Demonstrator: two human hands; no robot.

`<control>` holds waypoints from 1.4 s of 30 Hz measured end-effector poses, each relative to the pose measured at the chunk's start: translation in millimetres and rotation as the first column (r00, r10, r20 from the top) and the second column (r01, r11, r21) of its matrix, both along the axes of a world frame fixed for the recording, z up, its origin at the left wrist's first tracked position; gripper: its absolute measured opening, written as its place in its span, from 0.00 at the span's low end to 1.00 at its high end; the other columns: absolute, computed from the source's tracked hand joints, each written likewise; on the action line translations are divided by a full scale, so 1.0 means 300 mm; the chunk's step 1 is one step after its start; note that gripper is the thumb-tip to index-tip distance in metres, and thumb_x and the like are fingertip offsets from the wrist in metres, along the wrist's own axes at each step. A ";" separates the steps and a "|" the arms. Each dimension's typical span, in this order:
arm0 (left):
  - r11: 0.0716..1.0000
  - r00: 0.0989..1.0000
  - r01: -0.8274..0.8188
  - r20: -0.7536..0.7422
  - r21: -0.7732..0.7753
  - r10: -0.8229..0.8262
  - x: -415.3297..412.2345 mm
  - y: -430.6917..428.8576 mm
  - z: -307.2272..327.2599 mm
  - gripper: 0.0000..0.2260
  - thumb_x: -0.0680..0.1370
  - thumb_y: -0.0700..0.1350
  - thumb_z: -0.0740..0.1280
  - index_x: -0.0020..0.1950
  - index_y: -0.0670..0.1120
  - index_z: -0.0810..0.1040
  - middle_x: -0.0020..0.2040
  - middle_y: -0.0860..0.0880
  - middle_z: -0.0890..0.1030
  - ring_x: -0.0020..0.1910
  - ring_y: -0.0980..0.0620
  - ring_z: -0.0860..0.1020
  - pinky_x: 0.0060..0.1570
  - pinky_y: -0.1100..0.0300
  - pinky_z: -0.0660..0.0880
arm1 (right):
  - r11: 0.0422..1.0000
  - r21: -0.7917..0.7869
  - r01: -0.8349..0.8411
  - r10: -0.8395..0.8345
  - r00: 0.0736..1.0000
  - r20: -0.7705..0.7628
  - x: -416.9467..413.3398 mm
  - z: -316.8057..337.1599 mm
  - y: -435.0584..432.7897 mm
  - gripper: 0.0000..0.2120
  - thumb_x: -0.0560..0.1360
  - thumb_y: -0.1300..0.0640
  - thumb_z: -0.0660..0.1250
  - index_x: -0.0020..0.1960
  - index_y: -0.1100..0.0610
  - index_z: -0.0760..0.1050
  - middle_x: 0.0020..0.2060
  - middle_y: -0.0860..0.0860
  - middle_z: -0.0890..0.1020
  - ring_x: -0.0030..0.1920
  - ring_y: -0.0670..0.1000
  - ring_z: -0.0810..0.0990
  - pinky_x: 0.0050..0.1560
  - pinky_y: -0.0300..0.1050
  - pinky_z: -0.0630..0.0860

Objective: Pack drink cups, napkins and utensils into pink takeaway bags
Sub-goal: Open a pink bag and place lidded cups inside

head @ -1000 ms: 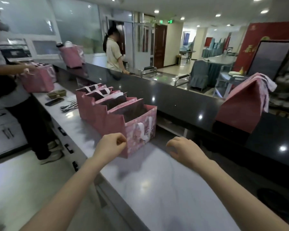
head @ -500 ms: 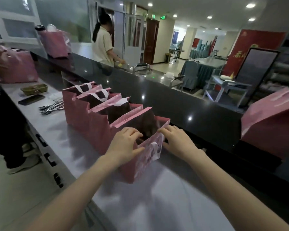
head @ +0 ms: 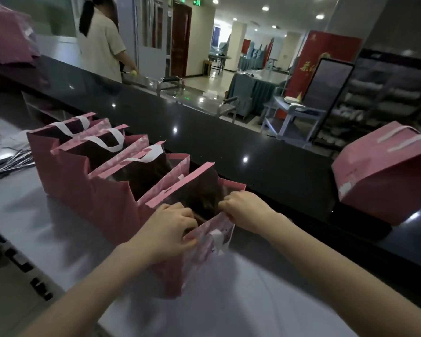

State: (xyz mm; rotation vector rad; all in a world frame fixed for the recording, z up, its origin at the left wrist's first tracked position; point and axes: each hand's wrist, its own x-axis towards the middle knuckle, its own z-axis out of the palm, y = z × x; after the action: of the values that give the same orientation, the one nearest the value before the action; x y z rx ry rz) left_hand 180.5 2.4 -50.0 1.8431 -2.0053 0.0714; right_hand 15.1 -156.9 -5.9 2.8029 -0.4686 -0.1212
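Note:
Several open pink takeaway bags with white handles stand in a row on the grey counter (head: 34,215). The nearest pink bag (head: 199,254) is between my hands. My left hand (head: 170,227) grips the near rim of that bag, fingers curled over the edge. My right hand (head: 243,210) pinches the rim at the bag's right corner. The bag's mouth is held apart and its inside is dark. The other bags (head: 88,176) stand behind it to the left. A bundle of wrapped utensils (head: 7,164) lies on the counter at far left.
A raised black ledge (head: 229,147) runs along the counter's far side. A closed pink bag (head: 387,183) sits on it at right, another pink bag (head: 10,40) at top left. A person in a pale shirt (head: 100,40) stands beyond the ledge.
My hands went from hovering with curled fingers in front of the nearest bag to taking hold of its rim on both sides. The view has moved closer to the bags.

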 end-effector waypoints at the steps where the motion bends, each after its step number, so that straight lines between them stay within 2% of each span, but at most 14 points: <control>1: 1.000 1.000 0.022 -0.002 0.007 -0.022 -0.002 0.002 0.004 0.09 0.72 0.56 0.67 0.41 0.53 0.81 0.43 0.59 0.76 0.43 0.58 0.69 0.48 0.58 0.65 | 1.000 0.014 0.000 -0.001 1.000 0.009 -0.034 0.001 0.014 0.07 0.73 0.63 0.63 0.48 0.56 0.78 0.43 0.51 0.81 0.48 0.54 0.78 0.44 0.48 0.73; 5: 0.992 0.993 0.115 -0.001 0.061 -0.115 -0.062 0.005 0.018 0.08 0.73 0.54 0.67 0.43 0.52 0.84 0.44 0.58 0.80 0.44 0.56 0.74 0.52 0.58 0.67 | 0.992 0.117 0.042 -0.046 0.998 0.037 -0.205 0.004 0.082 0.05 0.74 0.61 0.63 0.47 0.57 0.78 0.42 0.52 0.81 0.46 0.55 0.78 0.41 0.48 0.72; 8: 0.980 0.983 0.182 -0.011 0.078 -0.182 -0.155 -0.006 0.019 0.08 0.74 0.54 0.68 0.47 0.53 0.84 0.46 0.59 0.79 0.46 0.58 0.74 0.56 0.60 0.67 | 0.982 0.143 0.125 -0.133 0.990 0.051 -0.368 -0.004 0.132 0.06 0.75 0.57 0.61 0.48 0.55 0.76 0.44 0.51 0.81 0.49 0.54 0.78 0.45 0.49 0.74; 13: 0.961 0.964 0.263 0.021 0.082 -0.265 -0.373 -0.072 0.013 0.10 0.75 0.57 0.67 0.52 0.55 0.82 0.52 0.61 0.77 0.53 0.59 0.73 0.61 0.60 0.64 | 0.949 0.176 0.263 -0.281 0.956 0.087 -0.655 -0.014 0.214 0.06 0.76 0.55 0.62 0.49 0.53 0.77 0.45 0.48 0.82 0.50 0.49 0.78 0.43 0.43 0.73; 15: 0.950 0.950 0.305 0.047 0.071 -0.309 -0.469 -0.098 0.014 0.11 0.74 0.58 0.68 0.51 0.54 0.82 0.52 0.59 0.77 0.53 0.57 0.73 0.60 0.60 0.64 | 0.933 0.182 0.311 -0.335 0.935 0.117 -0.767 -0.018 0.243 0.07 0.76 0.57 0.62 0.52 0.53 0.77 0.44 0.48 0.82 0.49 0.50 0.78 0.41 0.41 0.69; 17: 0.938 0.937 0.340 0.069 0.062 -0.344 -0.562 -0.121 0.014 0.11 0.73 0.57 0.69 0.50 0.53 0.82 0.50 0.57 0.78 0.52 0.55 0.74 0.57 0.58 0.66 | 0.909 0.190 0.371 -0.397 0.909 0.124 -0.868 -0.018 0.268 0.08 0.76 0.57 0.62 0.54 0.52 0.76 0.44 0.48 0.82 0.48 0.51 0.79 0.42 0.43 0.71; 20: 0.927 0.925 0.371 0.069 0.061 -0.375 -0.698 -0.143 0.014 0.10 0.73 0.55 0.70 0.47 0.50 0.82 0.46 0.53 0.79 0.47 0.51 0.75 0.51 0.57 0.69 | 0.875 0.171 0.453 -0.476 0.870 0.127 -0.999 -0.021 0.294 0.05 0.76 0.56 0.62 0.47 0.50 0.76 0.43 0.48 0.81 0.47 0.51 0.79 0.42 0.45 0.73; 23: 0.926 0.923 0.376 0.073 0.025 -0.377 -0.810 -0.150 0.011 0.08 0.73 0.52 0.70 0.43 0.48 0.80 0.41 0.52 0.78 0.42 0.52 0.72 0.48 0.59 0.70 | 0.844 0.179 0.506 -0.533 0.827 0.177 -1.102 -0.042 0.305 0.04 0.76 0.57 0.62 0.47 0.51 0.76 0.44 0.48 0.81 0.47 0.52 0.79 0.45 0.48 0.76; 27: 0.938 0.936 0.346 0.061 -0.002 -0.346 -0.885 -0.142 0.010 0.05 0.71 0.51 0.70 0.40 0.50 0.78 0.40 0.54 0.75 0.42 0.56 0.69 0.59 0.61 0.66 | 0.851 0.205 0.483 -0.524 0.802 0.286 -1.185 -0.079 0.308 0.05 0.77 0.58 0.62 0.51 0.53 0.76 0.46 0.49 0.81 0.49 0.52 0.78 0.45 0.44 0.72; 31: 0.952 0.952 0.307 0.024 0.003 -0.307 -0.921 -0.117 0.026 0.08 0.71 0.51 0.71 0.47 0.50 0.81 0.43 0.56 0.75 0.45 0.55 0.71 0.51 0.58 0.72 | 0.894 0.203 0.399 -0.448 0.799 0.401 -1.257 -0.080 0.324 0.13 0.76 0.54 0.65 0.60 0.53 0.75 0.52 0.50 0.81 0.53 0.52 0.77 0.52 0.43 0.68; 34: 0.965 0.963 0.261 -0.066 -0.037 -0.263 -0.927 -0.110 0.046 0.11 0.73 0.55 0.71 0.52 0.52 0.80 0.47 0.56 0.77 0.48 0.55 0.74 0.50 0.58 0.72 | 0.886 0.225 0.406 -0.462 0.729 0.505 -1.340 -0.062 0.331 0.16 0.77 0.53 0.66 0.64 0.54 0.74 0.57 0.50 0.79 0.56 0.51 0.75 0.56 0.44 0.68; 36: 0.974 0.968 0.202 -0.131 -0.104 -0.215 -0.929 -0.122 0.061 0.11 0.74 0.53 0.71 0.53 0.51 0.79 0.49 0.56 0.76 0.49 0.55 0.74 0.48 0.57 0.71 | 0.849 0.285 0.446 -0.526 0.655 0.542 -1.411 -0.049 0.318 0.16 0.78 0.52 0.65 0.65 0.53 0.74 0.58 0.48 0.79 0.56 0.50 0.75 0.57 0.44 0.70; 39: 0.981 0.977 0.110 -0.164 -0.161 -0.136 -0.931 -0.171 0.084 0.13 0.73 0.47 0.73 0.57 0.49 0.78 0.52 0.53 0.76 0.49 0.54 0.73 0.47 0.58 0.70 | 0.742 0.357 0.567 -0.667 0.574 0.475 -1.514 -0.050 0.267 0.16 0.78 0.50 0.63 0.64 0.52 0.74 0.59 0.48 0.77 0.59 0.49 0.74 0.59 0.47 0.72; 42: 0.993 0.988 0.107 -0.109 -0.055 -0.112 -0.935 -0.238 0.097 0.19 0.72 0.47 0.74 0.62 0.50 0.76 0.58 0.50 0.74 0.57 0.51 0.72 0.53 0.53 0.73 | 0.621 0.366 0.694 -0.783 0.529 0.326 -1.573 -0.089 0.217 0.17 0.78 0.49 0.63 0.65 0.52 0.72 0.61 0.49 0.75 0.62 0.52 0.72 0.60 0.48 0.71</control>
State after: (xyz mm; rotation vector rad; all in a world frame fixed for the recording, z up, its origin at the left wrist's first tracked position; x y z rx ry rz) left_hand -100.1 -69.0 -21.0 1.6664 -2.0048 -0.0144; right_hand -457.0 -91.9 -32.5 2.5529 -1.8665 0.3609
